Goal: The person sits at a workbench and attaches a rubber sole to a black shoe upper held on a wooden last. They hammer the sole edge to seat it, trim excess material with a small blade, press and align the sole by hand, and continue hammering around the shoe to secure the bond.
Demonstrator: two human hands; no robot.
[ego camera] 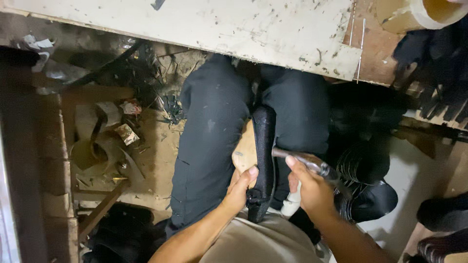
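Black shoe (263, 156) on last | left hand (240, 189) grips | right hand (312, 187) holds hammer (307, 162)

Place: a small shoemaking or shoe-repair workshop.
Bench (204, 24): scuffed, stained pale board at the far edge, with thin metal rods lying on its right end.
Floor (156, 160): bare dirt on the left, littered with offcuts and scraps.
Stock: black shoe parts piled at right (438, 63).
Work: a black upper stretched over a wooden last (248, 151), a metal tool (312, 163) against it.
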